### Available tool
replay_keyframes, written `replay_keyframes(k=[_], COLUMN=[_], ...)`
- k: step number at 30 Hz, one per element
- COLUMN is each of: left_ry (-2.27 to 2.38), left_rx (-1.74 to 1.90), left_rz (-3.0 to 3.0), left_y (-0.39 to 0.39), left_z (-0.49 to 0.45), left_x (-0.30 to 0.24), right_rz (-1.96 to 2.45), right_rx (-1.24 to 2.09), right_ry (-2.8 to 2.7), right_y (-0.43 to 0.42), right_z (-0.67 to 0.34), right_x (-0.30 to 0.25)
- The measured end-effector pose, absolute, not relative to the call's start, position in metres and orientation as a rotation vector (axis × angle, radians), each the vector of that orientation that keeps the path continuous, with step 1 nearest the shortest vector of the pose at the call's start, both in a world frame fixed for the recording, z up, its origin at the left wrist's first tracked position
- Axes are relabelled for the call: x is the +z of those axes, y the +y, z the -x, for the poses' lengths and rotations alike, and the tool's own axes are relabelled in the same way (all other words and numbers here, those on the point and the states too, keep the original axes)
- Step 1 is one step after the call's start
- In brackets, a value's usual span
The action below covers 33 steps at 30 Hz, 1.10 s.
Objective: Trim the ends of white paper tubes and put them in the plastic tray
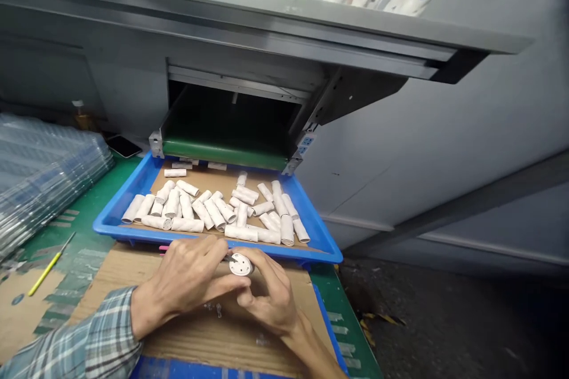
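Note:
Between the thumb and fingers of my right hand (272, 295) is a short white cylinder (240, 266), its round end face turned toward me and marked with small dark holes. My left hand (189, 275) is closed around a slim pink-handled tool (164, 248). A dark tip sticks out by the left fingertips and meets the edge of the cylinder's end; most of the tool is hidden by the hand. Both hands are over a cardboard sheet (178, 343), just in front of a blue tray (329, 242) with many white cylinders (187, 225) lying in it.
Behind the tray, a green conveyor belt (222, 152) comes out under a metal frame (267, 41). At left are stacked clear plastic trays (44, 171), a phone (123, 146), a bottle (84, 118) and a yellow pen-like tool (50, 268). A grey wall panel (422, 147) stands right.

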<state>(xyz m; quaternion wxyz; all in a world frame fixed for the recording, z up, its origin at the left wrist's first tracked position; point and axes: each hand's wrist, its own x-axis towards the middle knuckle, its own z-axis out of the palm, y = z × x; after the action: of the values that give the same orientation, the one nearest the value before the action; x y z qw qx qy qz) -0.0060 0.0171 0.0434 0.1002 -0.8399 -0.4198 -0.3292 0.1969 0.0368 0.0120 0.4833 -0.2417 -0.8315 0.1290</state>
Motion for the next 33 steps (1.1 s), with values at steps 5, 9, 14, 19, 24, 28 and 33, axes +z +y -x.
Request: replay_keyframes(k=[5, 9, 14, 19, 24, 28, 33], left_ry=[-1.292, -1.313, -1.315, -1.321, -1.325, -1.360, -1.375], left_rx=[-1.002, -1.016, -1.022, -0.999, -1.003, -1.017, -1.089], left_rz=[2.462, 2.436, 2.467, 2.530, 2.552, 2.581, 2.577], left_y=[0.012, 0.012, 0.012, 0.010, 0.011, 0.013, 0.014], left_z=[0.009, 0.010, 0.010, 0.010, 0.010, 0.011, 0.012], left_x=[0.036, 0.033, 0.027, 0.024, 0.020, 0.019, 0.022], right_rz=[0.585, 0.592, 0.620, 0.641, 0.637, 0.673, 0.706], right_rx=[0.355, 0.364, 0.353, 0.291, 0.257, 0.367, 0.506], right_ry=[-2.079, -2.103, -2.118, -2.168, -2.195, -2.170, -2.087], right_y=[0.035, 0.037, 0.037, 0.036, 0.036, 0.035, 0.035], right_z=[-0.197, -0.200, -0.203, -0.206, -0.210, -0.212, -0.214], right_x=[0.011, 0.008, 0.004, 0.006, 0.007, 0.007, 0.006])
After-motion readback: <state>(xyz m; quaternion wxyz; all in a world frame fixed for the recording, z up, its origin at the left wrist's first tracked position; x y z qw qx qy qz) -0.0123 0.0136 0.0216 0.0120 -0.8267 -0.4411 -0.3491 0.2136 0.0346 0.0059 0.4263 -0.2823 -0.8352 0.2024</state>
